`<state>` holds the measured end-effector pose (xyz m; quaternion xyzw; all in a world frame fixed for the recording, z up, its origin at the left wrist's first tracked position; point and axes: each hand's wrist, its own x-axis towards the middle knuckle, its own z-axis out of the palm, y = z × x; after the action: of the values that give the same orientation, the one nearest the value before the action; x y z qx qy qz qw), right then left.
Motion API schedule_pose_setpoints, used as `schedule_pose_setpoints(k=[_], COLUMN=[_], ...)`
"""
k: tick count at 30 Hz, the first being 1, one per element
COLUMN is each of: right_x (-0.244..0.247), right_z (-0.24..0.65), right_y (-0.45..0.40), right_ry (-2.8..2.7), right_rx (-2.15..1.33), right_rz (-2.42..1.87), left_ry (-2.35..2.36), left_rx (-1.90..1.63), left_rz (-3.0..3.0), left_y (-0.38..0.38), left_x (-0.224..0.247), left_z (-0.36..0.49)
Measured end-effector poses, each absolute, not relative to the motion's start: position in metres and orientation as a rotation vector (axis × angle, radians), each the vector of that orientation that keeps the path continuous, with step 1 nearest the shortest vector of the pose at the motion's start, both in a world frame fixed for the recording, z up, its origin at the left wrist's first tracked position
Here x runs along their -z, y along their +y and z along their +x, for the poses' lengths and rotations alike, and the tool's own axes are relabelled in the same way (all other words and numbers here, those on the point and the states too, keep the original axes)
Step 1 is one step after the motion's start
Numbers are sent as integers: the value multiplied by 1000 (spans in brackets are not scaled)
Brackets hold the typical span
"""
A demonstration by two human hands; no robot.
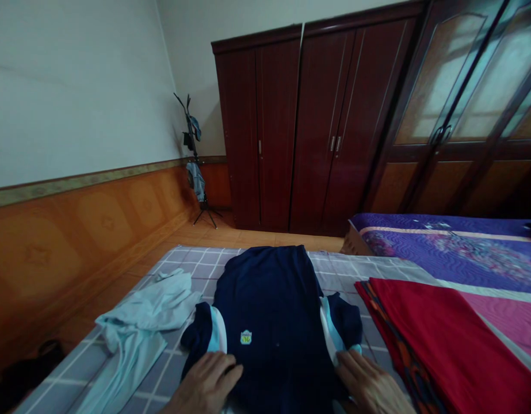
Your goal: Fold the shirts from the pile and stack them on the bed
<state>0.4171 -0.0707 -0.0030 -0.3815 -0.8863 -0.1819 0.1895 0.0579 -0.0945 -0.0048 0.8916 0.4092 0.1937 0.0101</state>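
A navy blue shirt (271, 299) lies front up on the checked bed cover, its hem pointing away from me. White and light blue bands edge its short sleeves, and a small badge sits on the chest. My left hand (208, 380) is closed on the shirt by the sleeve on the left, thumb toward the middle. On the other side, my right hand (371, 380) grips the fabric near the right sleeve, its fingertips partly hidden. The collar end is dark and cut off by the bottom edge.
A crumpled pale blue garment (148, 322) lies to the left on the checked cover (196, 264). Folded red cloth (446, 328) is at the right. Beyond stand a purple-covered bed (420, 230), dark wooden wardrobes (317, 126) and a coat stand (194, 138).
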Motion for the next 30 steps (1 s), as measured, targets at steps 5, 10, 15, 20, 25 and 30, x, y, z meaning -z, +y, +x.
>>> schedule_pose_setpoints(k=[5,10,15,20,25,30], right_x=[-6,-15,-20,-31,-24,-18], right_z=[417,413,408,413,413,412], right_y=[-79,-90,-91,-93,-117,-144], right_ry=[-2672,-2722,-2757,-2721,-2712,-2723], right_rx=[217,200,114,71,180,78], right_rz=[-1147,-1241,-1226,-1220,-1167,-1028], left_ry=[1323,1378,1151,1072,1115,1096], left_rx=[-591,-537,-453,-354,-201,-121], left_rz=[2477,2499,2559,2542,2612,2546], left_y=[-95,-97,-98,-104,-119,-133], left_x=[-8,-13,-16,-25,-24,-26], left_z=[73,73,79,77,72,63])
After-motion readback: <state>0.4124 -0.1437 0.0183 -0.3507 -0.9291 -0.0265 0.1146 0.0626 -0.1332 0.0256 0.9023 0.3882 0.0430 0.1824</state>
